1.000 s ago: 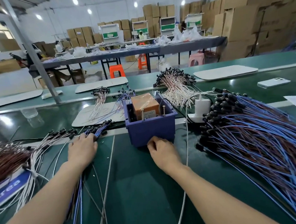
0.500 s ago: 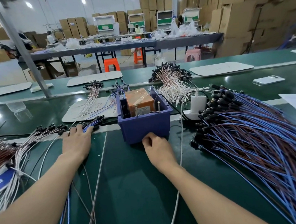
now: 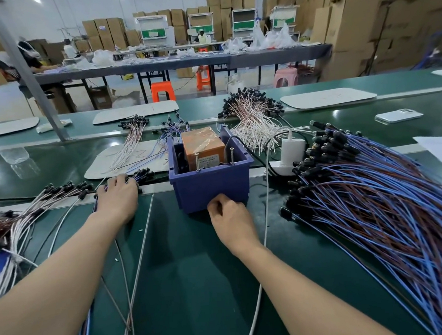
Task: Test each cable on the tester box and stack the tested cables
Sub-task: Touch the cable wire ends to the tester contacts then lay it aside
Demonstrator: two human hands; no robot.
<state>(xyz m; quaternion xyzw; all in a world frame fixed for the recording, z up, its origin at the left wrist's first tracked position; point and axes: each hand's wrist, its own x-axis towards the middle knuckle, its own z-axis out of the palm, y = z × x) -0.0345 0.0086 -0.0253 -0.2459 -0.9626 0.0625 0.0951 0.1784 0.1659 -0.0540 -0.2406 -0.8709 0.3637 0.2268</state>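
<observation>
The tester box (image 3: pixel 210 187) is a blue plastic bin with an orange block (image 3: pixel 203 146) inside and two screws standing at its front rim. My left hand (image 3: pixel 117 197) rests palm down, fingers spread, on a small bundle of blue cables with black plugs (image 3: pixel 144 173) just left of the box. My right hand (image 3: pixel 230 218) sits against the lower front wall of the box with its fingers curled under; nothing shows in it. A big pile of blue and brown cables (image 3: pixel 373 222) fans out on the right.
White and brown cables (image 3: pixel 23 218) lie at the far left, and a white-wired bundle (image 3: pixel 253 121) sits behind the box. A white charger (image 3: pixel 291 150) with its cord stands right of the box. A phone (image 3: pixel 398 116) lies at the back right; a metal post (image 3: pixel 25 70) rises at the back left.
The view has tilted slightly. My left hand has crept forward along the blue cables toward their black plugs. My right hand stays at the front of the box.
</observation>
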